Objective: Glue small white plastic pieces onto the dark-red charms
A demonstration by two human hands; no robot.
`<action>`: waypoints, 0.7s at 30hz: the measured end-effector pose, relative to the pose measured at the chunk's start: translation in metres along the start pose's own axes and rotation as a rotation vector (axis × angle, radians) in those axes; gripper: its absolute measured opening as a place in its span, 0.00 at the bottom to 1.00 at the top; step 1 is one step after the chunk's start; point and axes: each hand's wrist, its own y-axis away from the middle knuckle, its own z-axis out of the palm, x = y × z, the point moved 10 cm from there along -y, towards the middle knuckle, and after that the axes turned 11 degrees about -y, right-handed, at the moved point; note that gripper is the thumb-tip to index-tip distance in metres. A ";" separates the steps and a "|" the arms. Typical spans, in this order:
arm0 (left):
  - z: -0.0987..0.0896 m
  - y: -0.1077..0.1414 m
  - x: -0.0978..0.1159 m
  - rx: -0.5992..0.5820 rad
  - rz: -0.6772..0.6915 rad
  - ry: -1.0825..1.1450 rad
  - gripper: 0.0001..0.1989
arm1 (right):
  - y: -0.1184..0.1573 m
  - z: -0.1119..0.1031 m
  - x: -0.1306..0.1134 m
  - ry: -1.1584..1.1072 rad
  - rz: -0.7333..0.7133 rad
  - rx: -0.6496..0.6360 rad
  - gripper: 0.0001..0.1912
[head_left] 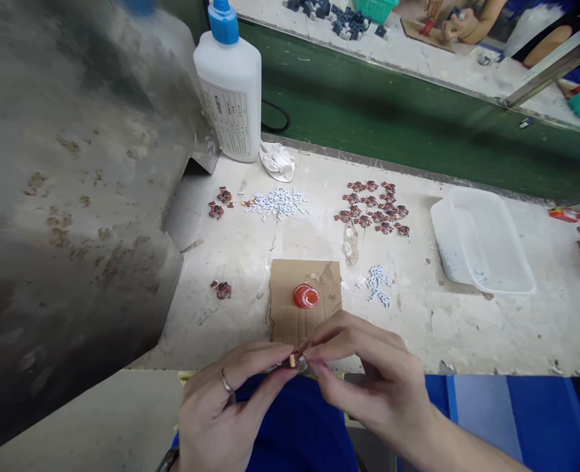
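Just beyond the table's front edge, my left hand (226,400) pinches a small brown figurine (292,360) with a tan patch between thumb and forefinger. My right hand (373,373) has its fingertips pinched together against the figurine's right side; whatever they hold is hidden. Right behind the hands lies a piece of cardboard (283,314), bearing a small red cup (306,296). To its right is a small pile of pale blue-white pieces (379,285). A lone brown figurine (222,290) sits on the left.
Farther back are a larger pale pile (280,203), grouped brown figurines (373,208) and a crumpled white tissue (277,162). A blue-capped bottle (233,98) stands beside a metal housing (73,196). At right is a clear plastic tub (487,242). Another person's hand (460,26) shows across the green partition (369,92).
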 end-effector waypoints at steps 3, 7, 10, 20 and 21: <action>0.001 0.001 0.000 -0.019 0.025 -0.011 0.13 | 0.001 0.003 -0.004 0.075 -0.044 -0.046 0.11; -0.001 0.003 0.002 -0.002 0.049 -0.035 0.12 | 0.005 0.012 -0.012 0.244 -0.124 -0.155 0.11; -0.002 0.003 0.002 -0.002 0.039 -0.049 0.11 | 0.009 0.017 -0.022 0.366 -0.230 -0.214 0.11; -0.001 -0.008 0.011 -0.051 0.045 -0.037 0.08 | 0.008 0.000 -0.005 0.145 -0.044 -0.040 0.18; 0.000 -0.009 0.011 -0.060 0.044 -0.043 0.08 | 0.009 -0.002 0.003 0.071 0.032 -0.018 0.19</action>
